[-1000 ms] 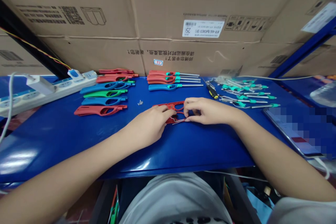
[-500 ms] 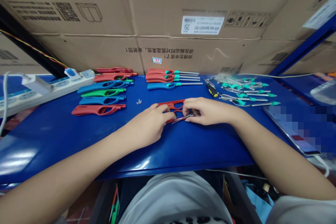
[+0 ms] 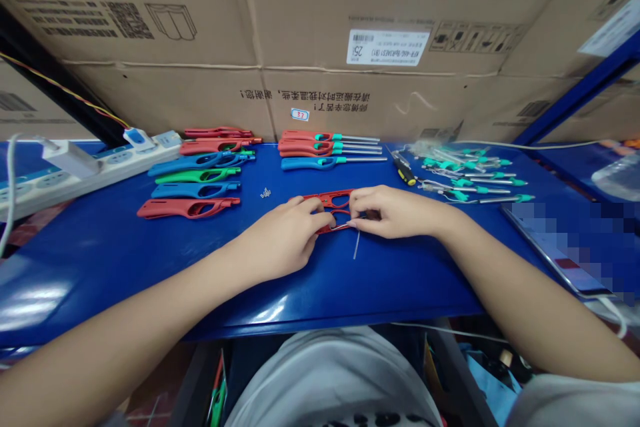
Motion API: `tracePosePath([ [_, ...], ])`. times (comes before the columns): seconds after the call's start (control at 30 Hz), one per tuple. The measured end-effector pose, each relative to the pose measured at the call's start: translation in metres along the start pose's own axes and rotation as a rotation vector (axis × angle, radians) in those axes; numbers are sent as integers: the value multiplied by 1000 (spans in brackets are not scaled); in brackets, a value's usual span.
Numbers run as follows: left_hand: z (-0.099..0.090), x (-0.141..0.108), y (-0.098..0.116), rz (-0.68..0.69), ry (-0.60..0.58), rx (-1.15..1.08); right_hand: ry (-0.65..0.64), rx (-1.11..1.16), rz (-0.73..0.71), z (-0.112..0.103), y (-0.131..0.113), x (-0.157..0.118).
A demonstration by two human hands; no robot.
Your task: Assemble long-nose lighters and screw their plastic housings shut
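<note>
Two red lighter-handle halves (image 3: 334,201) lie side by side on the blue table, partly under both hands. My left hand (image 3: 295,230) is closed, its fingertips pressing on the left part of the nearer red half. My right hand (image 3: 383,212) is pinched at the right end of the red pieces, with a thin wire between its fingertips. A thin clear strip (image 3: 356,245) points down from those fingertips toward the table's front edge. What lies beneath the right fingers is hidden.
Several red, blue and green handles (image 3: 197,175) lie at left beside a white power strip (image 3: 117,167). Lighters with metal tubes (image 3: 330,147) lie behind the hands. A screwdriver (image 3: 404,171), several teal-tipped tubes (image 3: 475,180) and a phone (image 3: 555,253) are at right. Small metal pieces (image 3: 265,193) lie left.
The metallic, wire-like piece that lay slanting under my right fingers no longer shows there. The clear strip now hangs from them toward me. My left hand has hardly moved.
</note>
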State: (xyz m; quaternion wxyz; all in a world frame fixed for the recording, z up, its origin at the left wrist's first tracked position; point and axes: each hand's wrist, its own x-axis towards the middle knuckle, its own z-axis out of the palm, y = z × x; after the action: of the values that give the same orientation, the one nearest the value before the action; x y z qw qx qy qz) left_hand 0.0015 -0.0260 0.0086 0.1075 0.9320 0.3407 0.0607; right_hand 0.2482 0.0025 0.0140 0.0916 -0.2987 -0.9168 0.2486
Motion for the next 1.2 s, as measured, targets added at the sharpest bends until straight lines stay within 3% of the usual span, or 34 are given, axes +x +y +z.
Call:
tracePosePath([
  [0.6,13,10,-7,-7,138,-101,21,-102,39,4,-2,3],
  [0.87,8,13,-15,-17,114,-274,-3,-129,11,5,-5,4],
  [1.2,5,12,-16,-22,103,-275,-4,-124,15,6,-4,5],
])
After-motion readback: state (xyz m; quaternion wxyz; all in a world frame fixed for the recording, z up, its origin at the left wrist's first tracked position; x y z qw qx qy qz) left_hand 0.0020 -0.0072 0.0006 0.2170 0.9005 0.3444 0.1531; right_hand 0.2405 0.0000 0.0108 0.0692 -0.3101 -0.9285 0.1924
